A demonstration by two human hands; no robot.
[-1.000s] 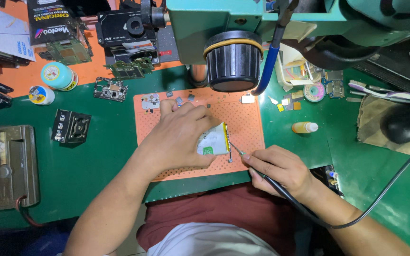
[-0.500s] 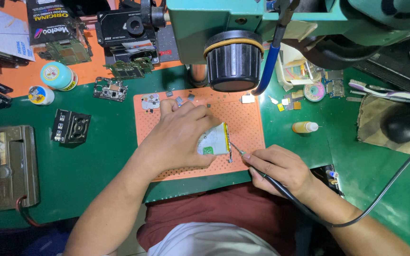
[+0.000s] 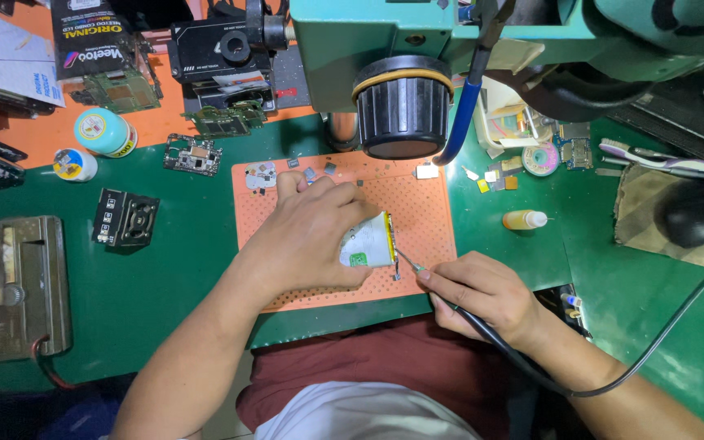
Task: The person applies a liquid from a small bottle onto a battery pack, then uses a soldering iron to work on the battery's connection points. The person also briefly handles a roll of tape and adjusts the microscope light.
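left hand pinning battery, right hand gripping soldering iron

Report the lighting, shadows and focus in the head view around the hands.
Head view: even, bright overhead light; soft shadow under the left hand on the orange mat; right hand and its corded tool are sharp; the black lens barrel close to the camera looks slightly soft; straight edges bow toward the frame's borders.
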